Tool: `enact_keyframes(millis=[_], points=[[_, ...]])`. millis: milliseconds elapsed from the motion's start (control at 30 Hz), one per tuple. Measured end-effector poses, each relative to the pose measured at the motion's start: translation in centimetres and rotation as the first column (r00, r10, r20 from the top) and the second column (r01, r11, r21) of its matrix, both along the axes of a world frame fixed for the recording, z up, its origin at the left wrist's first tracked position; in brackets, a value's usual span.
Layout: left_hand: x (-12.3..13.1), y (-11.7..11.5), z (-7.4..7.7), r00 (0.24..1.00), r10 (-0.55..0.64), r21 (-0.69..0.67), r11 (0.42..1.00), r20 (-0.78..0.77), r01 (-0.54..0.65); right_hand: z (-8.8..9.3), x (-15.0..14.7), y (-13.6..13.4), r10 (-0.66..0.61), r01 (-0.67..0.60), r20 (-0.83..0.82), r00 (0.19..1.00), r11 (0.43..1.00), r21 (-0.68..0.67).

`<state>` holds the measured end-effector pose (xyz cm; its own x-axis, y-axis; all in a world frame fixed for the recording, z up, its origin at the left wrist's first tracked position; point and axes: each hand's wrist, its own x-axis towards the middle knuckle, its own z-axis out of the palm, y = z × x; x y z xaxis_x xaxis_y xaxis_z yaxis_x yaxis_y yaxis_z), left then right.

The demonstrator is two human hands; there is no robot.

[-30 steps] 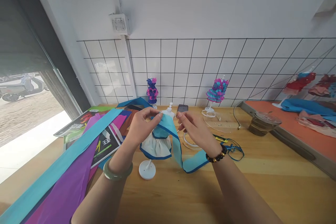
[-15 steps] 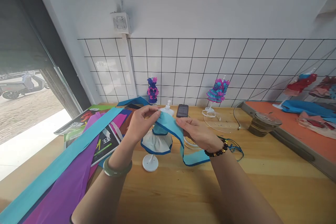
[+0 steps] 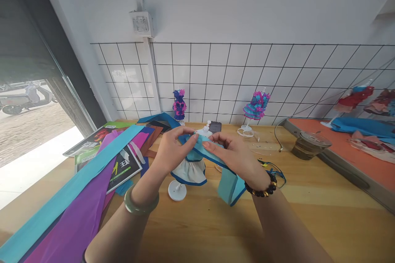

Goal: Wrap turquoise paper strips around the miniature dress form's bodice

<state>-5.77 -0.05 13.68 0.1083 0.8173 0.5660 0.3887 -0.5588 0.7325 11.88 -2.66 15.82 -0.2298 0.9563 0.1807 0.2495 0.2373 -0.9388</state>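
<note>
Between my hands is a light-blue strip [image 3: 227,187] with a dark-blue edge, perhaps paper or cloth. My left hand [image 3: 175,148] pinches its end between thumb and fingers at the front of a small dress form [image 3: 207,126]. Close beside it, my right hand [image 3: 236,158] pinches the same strip, and the rest hangs folded below towards the table. A white skirt [image 3: 189,171] with a blue hem shows on the form, which tilts on its round white base [image 3: 177,191]. My fingers hide most of the bodice.
Magazines [image 3: 123,170] lie at the left under long turquoise [image 3: 83,176] and purple [image 3: 77,230] strips. Two dressed miniature forms, one navy [image 3: 179,104] and one turquoise-pink [image 3: 256,106], stand by the tiled wall. A phone [image 3: 215,126], a lidded cup [image 3: 310,146] and an orange board [image 3: 339,144] are further off.
My hands have come closer together on the strip, and its loose part has swung down into a fold. The dress form now leans more to the right, its top nearer the phone.
</note>
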Motion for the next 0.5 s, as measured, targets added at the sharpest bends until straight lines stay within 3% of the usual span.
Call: enact_keyframes(millis=[233, 500], points=[[0.39, -0.23, 0.07, 0.999, -0.015, -0.029, 0.999, 0.035, 0.016, -0.49, 0.10, -0.23, -0.196, 0.142, 0.190, 0.962, 0.954, 0.265], [0.81, -0.69, 0.08, 0.999, -0.034, -0.064, 0.997, 0.028, 0.036, -0.12, -0.12, -0.84, -0.156, 0.109, 0.159, 0.975, 0.957, 0.268]])
